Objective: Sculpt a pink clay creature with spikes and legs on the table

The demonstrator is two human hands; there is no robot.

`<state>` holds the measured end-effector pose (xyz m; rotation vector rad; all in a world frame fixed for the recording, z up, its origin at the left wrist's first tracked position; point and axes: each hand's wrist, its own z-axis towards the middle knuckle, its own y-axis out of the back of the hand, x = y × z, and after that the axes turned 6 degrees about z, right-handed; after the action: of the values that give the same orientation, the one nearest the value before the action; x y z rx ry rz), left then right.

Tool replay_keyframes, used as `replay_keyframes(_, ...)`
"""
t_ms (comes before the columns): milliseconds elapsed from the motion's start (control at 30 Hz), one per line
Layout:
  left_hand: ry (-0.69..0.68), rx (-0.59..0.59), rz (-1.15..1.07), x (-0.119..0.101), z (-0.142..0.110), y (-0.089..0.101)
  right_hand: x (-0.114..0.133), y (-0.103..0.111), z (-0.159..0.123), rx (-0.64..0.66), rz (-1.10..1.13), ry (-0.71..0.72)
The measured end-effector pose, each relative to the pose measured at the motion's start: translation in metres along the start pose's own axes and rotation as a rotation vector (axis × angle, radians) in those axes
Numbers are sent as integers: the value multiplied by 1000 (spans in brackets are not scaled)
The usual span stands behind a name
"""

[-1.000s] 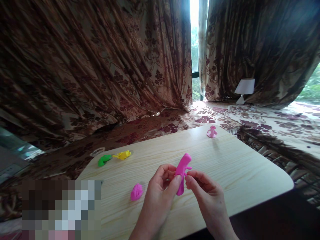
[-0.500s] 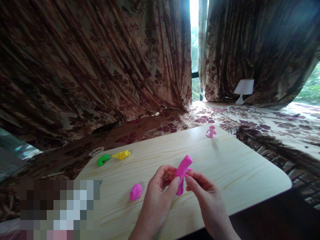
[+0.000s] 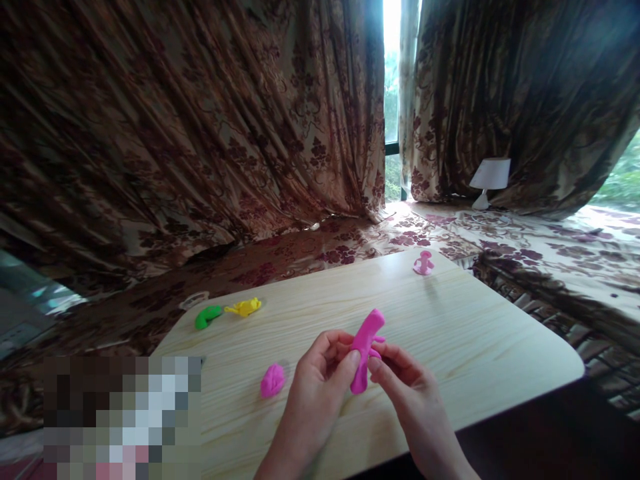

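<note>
A long pink piece of modelling clay [image 3: 369,333] is held tilted above the table, with small thin bits sticking out on its right side. My left hand [image 3: 327,373] is closed on it, thumb across its front near the middle. At the right side of the clay, my right hand [image 3: 407,387] pinches one of the small pink bits between thumb and fingers. To the left of my hands a crumpled pink clay lump [image 3: 273,381] lies on the light wooden table [image 3: 230,413].
Toward the table's far left edge lie a curved green clay piece [image 3: 207,317] and a yellow clay piece [image 3: 244,307]. A small pink figure [image 3: 424,263] stands at the far right corner. Beyond are a white lamp [image 3: 491,179] and patterned curtains [image 3: 300,120].
My right thumb has shifted slightly on the small pink bit, which shows more now. The left hand keeps its hold, and the view has moved very slightly.
</note>
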<state>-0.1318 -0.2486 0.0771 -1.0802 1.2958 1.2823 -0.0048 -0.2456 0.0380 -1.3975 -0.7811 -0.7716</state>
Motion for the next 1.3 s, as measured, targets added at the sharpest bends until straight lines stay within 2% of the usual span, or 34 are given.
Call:
replay_keyframes(233, -38, 10, 71, 0, -1, 0, -1, -3, 1, -34, -49, 58)
replay_keyframes(467, -45, 2, 94, 1, -2, 2, 7, -3, -4, -68, -101, 14)
replay_keyframes(800, -65, 21, 121, 1, -3, -1, 0, -2, 1, -31, -50, 69)
replay_keyframes(900, -40, 9, 63, 1, 0, 0, -3, 1, 1, -4, -114, 125)
replay_keyframes(1033, 24, -71, -22, -1, 2, 3, -7, 8, -1, 1, -304, 215)
replay_keyframes(1200, 13, 28, -29, 0, 4, 6, -8, 11, -2, 19, -408, 240)
replay_keyframes(1300, -43, 39, 106, 7, 18, 17, -8, 17, -1, -13, -428, 198)
